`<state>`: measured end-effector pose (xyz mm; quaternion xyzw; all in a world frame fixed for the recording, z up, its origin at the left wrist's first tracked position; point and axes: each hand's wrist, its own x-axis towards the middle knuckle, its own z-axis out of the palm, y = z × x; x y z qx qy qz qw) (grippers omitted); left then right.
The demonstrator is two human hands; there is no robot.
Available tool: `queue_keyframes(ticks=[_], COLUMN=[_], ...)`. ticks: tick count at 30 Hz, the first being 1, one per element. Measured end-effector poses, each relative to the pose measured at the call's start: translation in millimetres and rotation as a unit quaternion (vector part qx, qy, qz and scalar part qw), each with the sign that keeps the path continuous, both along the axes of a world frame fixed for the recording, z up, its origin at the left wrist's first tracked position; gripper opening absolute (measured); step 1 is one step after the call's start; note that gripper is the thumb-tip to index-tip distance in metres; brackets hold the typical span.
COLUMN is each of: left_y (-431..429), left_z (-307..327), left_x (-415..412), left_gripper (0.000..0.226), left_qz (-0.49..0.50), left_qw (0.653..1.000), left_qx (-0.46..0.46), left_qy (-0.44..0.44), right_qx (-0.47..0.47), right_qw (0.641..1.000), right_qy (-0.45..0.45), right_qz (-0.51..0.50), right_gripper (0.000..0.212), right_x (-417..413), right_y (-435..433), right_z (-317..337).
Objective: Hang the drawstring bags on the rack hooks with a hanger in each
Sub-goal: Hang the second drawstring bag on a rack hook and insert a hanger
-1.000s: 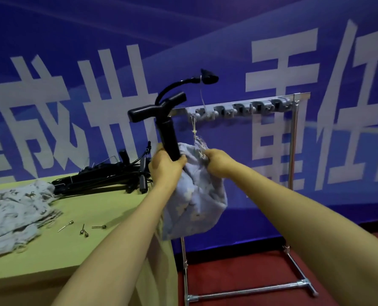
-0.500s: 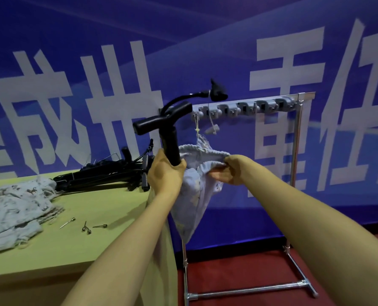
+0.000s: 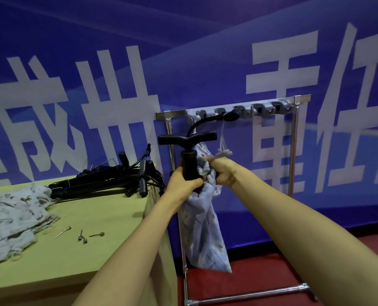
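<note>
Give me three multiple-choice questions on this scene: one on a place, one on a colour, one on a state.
1. Where do the spare bags lie? A) table B) floor C) rack
2. What colour is the pump? A) red B) black C) white
3. The left hand is: A) open B) gripping the pump C) flat on the table
Answers: 1 A, the spare bags lie on the table. 2 B, the pump is black. 3 B, the left hand curls round its barrel.

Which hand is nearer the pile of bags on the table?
Left. The left hand grips the black pump just beyond the table, right of the pile; the right hand sits farther right, holding the hanging bag at its mouth.
</note>
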<state>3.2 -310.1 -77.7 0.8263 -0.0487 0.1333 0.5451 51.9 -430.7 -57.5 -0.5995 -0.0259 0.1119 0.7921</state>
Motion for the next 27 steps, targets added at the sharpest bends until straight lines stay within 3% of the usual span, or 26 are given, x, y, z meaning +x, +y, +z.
queue_keyframes(ticks=[4,8,11,17,21,24,27], left_y=[6.3,15.6,24.0,22.5,17.8,13.6,11.2], left_z=[-5.2,-10.4,-8.2,-3.1,-3.9,-3.5,-5.8], left_x=[8.4,10.4,14.1,22.1,25.5,27.6,30.0], left_gripper=[0.040,0.033,0.033,0.038,0.039,0.037,0.036], left_qz=[0.071,0.183,0.233,0.222,0.207,0.201,0.185], left_qw=[0.997,0.983,0.969,0.968,0.966,0.964,0.965], left_qx=[0.015,-0.030,-0.082,-0.113,-0.152,-0.171,-0.181], left_qy=[-0.015,-0.014,-0.008,-0.030,-0.031,-0.039,-0.046], right_qx=[-0.031,-0.122,-0.174,-0.195,-0.307,-0.358,-0.453], right_qw=[0.998,0.987,0.981,0.962,0.909,0.873,0.778], right_qy=[0.013,-0.032,-0.058,-0.189,-0.277,-0.327,-0.436], right_qz=[0.058,0.105,0.065,-0.005,0.047,0.060,0.010], right_gripper=[0.028,0.028,0.029,0.039,0.035,0.019,0.024], right_x=[4.8,1.1,2.5,-2.5,-9.9,-14.6,-14.7], right_y=[2.3,-16.3,-27.5,-26.4,-17.4,-10.3,-4.2], right_z=[-2.6,-8.8,-20.4,-40.4,-34.4,-32.7,-34.8])
